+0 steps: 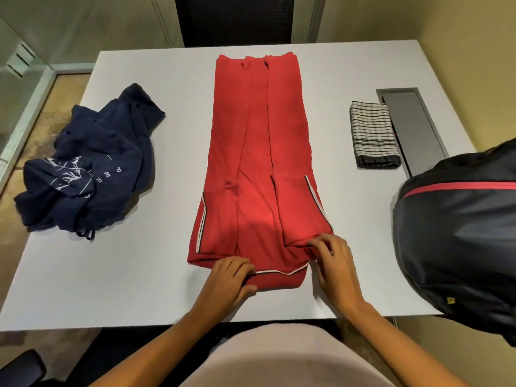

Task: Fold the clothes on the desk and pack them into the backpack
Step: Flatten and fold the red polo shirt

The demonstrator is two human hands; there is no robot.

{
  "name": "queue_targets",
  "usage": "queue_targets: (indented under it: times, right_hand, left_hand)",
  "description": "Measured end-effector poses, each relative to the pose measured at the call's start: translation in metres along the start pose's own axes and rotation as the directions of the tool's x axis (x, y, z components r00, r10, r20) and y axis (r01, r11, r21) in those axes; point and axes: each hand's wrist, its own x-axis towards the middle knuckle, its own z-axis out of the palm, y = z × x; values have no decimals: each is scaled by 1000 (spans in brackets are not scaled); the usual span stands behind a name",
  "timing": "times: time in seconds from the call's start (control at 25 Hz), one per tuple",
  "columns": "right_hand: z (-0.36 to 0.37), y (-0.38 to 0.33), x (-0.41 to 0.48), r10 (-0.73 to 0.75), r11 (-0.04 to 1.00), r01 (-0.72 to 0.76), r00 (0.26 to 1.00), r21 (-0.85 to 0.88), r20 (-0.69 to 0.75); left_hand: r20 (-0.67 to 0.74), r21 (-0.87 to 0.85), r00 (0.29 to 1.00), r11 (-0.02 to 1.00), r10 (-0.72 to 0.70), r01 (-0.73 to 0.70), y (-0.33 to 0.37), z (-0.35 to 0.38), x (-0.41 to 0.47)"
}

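The red shirt (259, 163), folded into a long strip, lies on the desk (125, 280). At its near end the left hand (231, 277) grips the edge with curled fingers, and the right hand (336, 265) pinches the corner. A crumpled navy T-shirt (92, 169) lies left of it, the black backpack (460, 233) right.

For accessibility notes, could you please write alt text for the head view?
The left hand and right hand grip the near end of a red polo shirt folded lengthwise on a white desk. A crumpled navy garment lies left, a folded checked cloth and black backpack right.
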Motion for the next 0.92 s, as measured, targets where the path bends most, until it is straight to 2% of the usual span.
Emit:
queue_targets:
  times: [0.12, 0.2, 0.28, 0.36, 0.48, 0.6, 0.68, 0.76, 0.84, 0.92]
  right_hand:
    - [4, 3, 3, -177, 984, 180, 973, -7, 151]
    - [8, 2, -5, -307, 950, 309, 905, 41, 295]
    - [13, 0, -13, -370, 924, 378, 855, 50, 363]
    - [18, 1, -15, -373, 921, 390, 869, 16, 325]
    - [22, -3, -8, -417, 903, 428, 893, -32, 171]
    - [21, -11, -6, -378, 926, 376, 925, 41, 44]
    - [20, -10, -12, -389, 919, 382, 919, 96, 67]
    - [17, -5, -23, -411, 909, 385, 892, 160, 190]
    - [7, -1, -29, -396, 913, 343, 876, 223, 275]
    - [-3, -1, -28, -307, 939, 261, 930, 226, 201]
  left_hand:
    - [23, -38, 982, 981, -188, 189, -9, 0, -23]
    - [15, -58, 945, 943, -327, 327, -5, 2, -29]
    - [5, -53, 923, 922, -385, 384, 3, 5, -26]
    - [-20, -23, 915, 915, -404, 403, 11, 6, -16]
    - [-88, -65, 896, 900, -435, 431, 13, 0, -4]
    - [-156, -154, 895, 905, -419, 397, 8, -19, 0]
    - [-141, -120, 935, 943, -324, 309, 0, -30, -4]
    - [-9, 39, 972, 971, -235, 235, -9, -33, -13]
    - [106, 152, 958, 957, -265, 248, -17, -29, -24]
    - [114, 131, 941, 943, -320, 305, -16, -26, -33]
